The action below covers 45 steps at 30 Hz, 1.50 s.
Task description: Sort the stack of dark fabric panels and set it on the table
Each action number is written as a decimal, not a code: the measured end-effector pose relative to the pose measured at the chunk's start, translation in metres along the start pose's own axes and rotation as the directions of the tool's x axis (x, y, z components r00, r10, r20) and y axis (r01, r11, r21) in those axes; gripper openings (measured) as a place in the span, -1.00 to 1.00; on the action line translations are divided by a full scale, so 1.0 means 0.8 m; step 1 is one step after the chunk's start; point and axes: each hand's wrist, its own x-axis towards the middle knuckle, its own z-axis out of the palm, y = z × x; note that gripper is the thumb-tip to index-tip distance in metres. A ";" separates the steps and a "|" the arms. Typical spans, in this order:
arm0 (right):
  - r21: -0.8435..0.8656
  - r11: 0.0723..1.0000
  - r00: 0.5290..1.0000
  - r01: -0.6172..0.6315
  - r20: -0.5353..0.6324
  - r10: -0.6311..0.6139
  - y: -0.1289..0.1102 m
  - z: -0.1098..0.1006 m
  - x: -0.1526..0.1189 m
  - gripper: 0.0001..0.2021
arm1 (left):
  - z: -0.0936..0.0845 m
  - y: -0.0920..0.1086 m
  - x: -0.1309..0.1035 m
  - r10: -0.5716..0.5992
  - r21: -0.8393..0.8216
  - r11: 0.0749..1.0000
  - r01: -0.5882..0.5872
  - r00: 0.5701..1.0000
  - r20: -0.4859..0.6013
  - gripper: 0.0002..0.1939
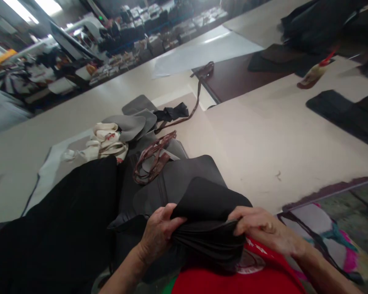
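Low in the view, a stack of black fabric pieces [211,200] is bent between my two hands, its layers fanned at the near edge. My left hand [161,228] pinches the stack's left side, thumb on top. On the opposite side, my right hand [260,226] grips the edge with its fingers closed. Just beyond lies a dark grey fabric panel [199,167] on the table. A looped bundle of brown strips [150,161] rests above it, beside grey cut pieces [129,124] and a heap of cream cloth strips [108,141].
A large black cloth [67,220] covers the lower left. On the long beige table [248,143] are a glue bottle with a red tip [314,75], dark pieces [349,112] at the right, and a maroon sheet [239,79]. Cluttered shelves [159,41] stand behind.
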 end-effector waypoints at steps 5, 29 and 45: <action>0.042 0.994 0.988 -0.101 0.121 0.095 -0.018 -0.011 0.003 -0.77 | 0.003 -0.002 -0.002 -0.001 0.008 1.000 0.001 1.000 0.004 -0.61; -0.186 0.974 0.973 0.132 -0.165 -0.163 -0.005 0.018 0.002 -0.74 | -0.003 0.000 0.001 -0.025 -0.026 0.999 0.026 0.999 0.042 -0.57; -0.022 0.998 0.996 -0.067 -0.053 0.066 -0.021 0.017 0.010 -0.81 | 0.001 -0.002 -0.001 -0.045 -0.016 0.999 0.046 0.997 0.061 -0.59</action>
